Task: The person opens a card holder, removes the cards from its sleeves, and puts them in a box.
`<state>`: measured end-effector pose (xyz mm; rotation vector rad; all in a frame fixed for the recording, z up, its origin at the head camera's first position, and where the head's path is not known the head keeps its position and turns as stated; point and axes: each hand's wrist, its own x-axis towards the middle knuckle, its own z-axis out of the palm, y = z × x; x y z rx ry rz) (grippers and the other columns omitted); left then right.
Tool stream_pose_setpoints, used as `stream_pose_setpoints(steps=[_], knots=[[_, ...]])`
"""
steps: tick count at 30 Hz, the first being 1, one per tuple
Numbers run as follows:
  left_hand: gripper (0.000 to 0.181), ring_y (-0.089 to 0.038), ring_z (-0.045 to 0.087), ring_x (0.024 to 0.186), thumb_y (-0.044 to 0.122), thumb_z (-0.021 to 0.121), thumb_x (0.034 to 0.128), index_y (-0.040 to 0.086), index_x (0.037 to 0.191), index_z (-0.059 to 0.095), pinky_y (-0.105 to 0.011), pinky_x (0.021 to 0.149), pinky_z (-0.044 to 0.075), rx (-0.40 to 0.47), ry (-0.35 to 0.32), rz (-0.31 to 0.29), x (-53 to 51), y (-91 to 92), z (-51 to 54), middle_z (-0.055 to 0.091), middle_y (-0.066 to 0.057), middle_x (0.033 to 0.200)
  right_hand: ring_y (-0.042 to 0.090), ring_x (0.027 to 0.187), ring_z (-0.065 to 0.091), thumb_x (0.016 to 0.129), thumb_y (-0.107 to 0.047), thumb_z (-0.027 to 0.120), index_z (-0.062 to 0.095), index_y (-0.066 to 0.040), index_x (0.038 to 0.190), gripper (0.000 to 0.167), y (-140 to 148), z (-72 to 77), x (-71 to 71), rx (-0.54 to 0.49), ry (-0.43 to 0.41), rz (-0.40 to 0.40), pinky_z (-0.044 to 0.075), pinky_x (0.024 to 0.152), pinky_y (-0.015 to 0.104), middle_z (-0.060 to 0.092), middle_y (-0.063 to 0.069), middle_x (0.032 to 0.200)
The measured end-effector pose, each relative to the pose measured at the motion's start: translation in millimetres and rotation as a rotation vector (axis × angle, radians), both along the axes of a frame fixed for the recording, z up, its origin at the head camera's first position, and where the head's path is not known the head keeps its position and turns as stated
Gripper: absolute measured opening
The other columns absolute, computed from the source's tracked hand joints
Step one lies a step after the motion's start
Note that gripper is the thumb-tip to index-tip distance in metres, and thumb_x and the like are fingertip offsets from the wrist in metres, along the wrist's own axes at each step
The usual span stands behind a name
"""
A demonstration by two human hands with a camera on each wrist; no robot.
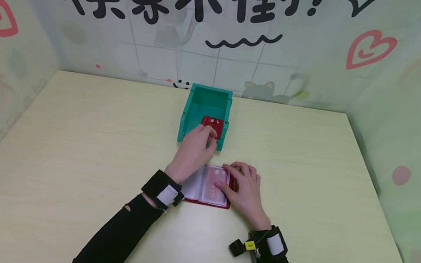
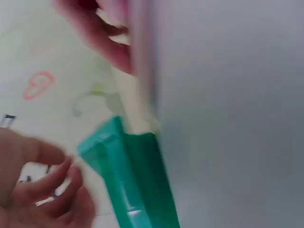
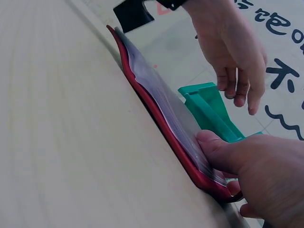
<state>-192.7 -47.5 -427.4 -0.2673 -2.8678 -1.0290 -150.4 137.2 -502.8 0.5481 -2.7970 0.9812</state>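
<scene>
A red-covered card holder (image 1: 194,187) with clear sleeves lies spread on the table, a pink card (image 1: 211,193) showing in its right sleeve. My right hand (image 1: 246,192) grips its right edge. In the right wrist view the thumb presses the clear pages (image 3: 164,107), and the other fingers are mostly hidden at the edge. My left hand (image 1: 193,151) is over the near end of the green bin (image 1: 210,96), fingers loosely bent. Nothing shows between those fingers in the left wrist view. Red cards (image 1: 217,124) are inside the bin, partly covered by that hand.
The pale wooden table (image 1: 78,136) stretches out on both sides of the bin and card holder. Printed panels (image 1: 189,62) stand along its back and sides. A small black camera (image 1: 237,247) juts from the right wrist strap.
</scene>
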Motion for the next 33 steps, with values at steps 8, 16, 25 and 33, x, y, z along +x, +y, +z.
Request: stream_pose_setpoints(steps=[8,16,25,33], knots=[[0.04,-0.028,0.062,0.118,0.022,0.059,0.1014,0.004,0.137,0.057,-0.045,0.103,0.053,0.073,-0.239,-0.208,35.1,-14.7,-18.9,0.064,-0.014,0.133,0.035,0.125,0.04,0.084,-0.035,0.081,0.068,-0.011,0.126,0.051,-2,-1.4,2.1,-0.013,0.024,-0.023,0.034,0.099,0.052,0.055,0.014,0.129],[0.04,-0.03,0.066,0.11,0.03,0.053,0.1043,0.009,0.138,0.057,-0.044,0.095,0.056,0.261,-0.257,-0.158,32.3,-28.6,-33.2,0.066,-0.014,0.128,0.035,0.124,0.042,0.096,-0.029,0.067,0.069,-0.01,0.126,0.036,-1,-2.5,0.0,-0.063,0.01,-0.01,0.034,0.098,0.05,0.058,0.014,0.126],[0.019,-0.028,0.053,0.102,0.022,0.067,0.0959,0.011,0.11,0.073,-0.039,0.084,0.047,0.029,-0.105,-0.049,35.6,-37.6,-31.6,0.066,-0.011,0.102,0.036,0.126,0.042,0.092,-0.019,0.071,0.066,-0.008,0.13,0.04,2,2.9,-0.8,-0.054,-0.022,0.034,0.035,0.101,0.053,0.058,0.017,0.129],[0.014,-0.025,0.06,0.098,0.005,0.068,0.0925,0.004,0.104,0.075,-0.042,0.092,0.053,-0.07,-0.106,-0.116,49.1,-31.3,-24.7,0.07,-0.012,0.104,0.035,0.127,0.04,0.091,-0.025,0.074,0.065,-0.01,0.133,0.046,1,3.3,0.6,-0.03,-0.046,0.011,0.034,0.103,0.053,0.055,0.015,0.131]])
